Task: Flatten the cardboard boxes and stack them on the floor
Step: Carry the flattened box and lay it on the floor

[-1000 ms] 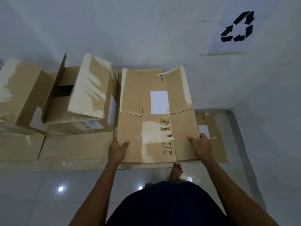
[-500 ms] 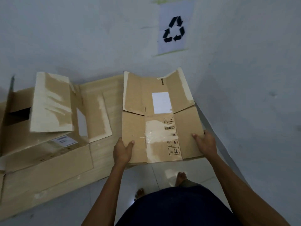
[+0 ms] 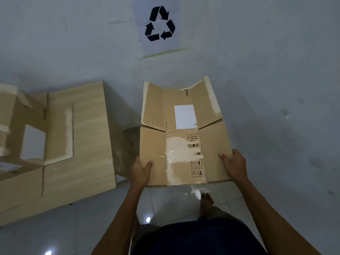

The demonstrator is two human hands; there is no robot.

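Note:
A flattened brown cardboard box (image 3: pixel 182 131) with a white label and torn tape patches is held out in front of me, above the floor. My left hand (image 3: pixel 140 167) grips its near left edge, thumb on top. My right hand (image 3: pixel 233 163) grips the near right edge the same way. The box's far flaps point toward the wall. At the left an unflattened cardboard box (image 3: pixel 33 129) with open flaps sits on a wooden table (image 3: pixel 88 140).
A recycling sign (image 3: pixel 159 24) is taped on the grey wall ahead. The wooden table stands close to the left of the held box. White glossy floor tiles (image 3: pixel 165 203) lie below, with my bare foot (image 3: pixel 207 199) on them. The wall closes in on the right.
I have turned right with the flattened box still held in both hands. The table and the other boxes have slid left in view, and the recycling sign is now straight ahead.

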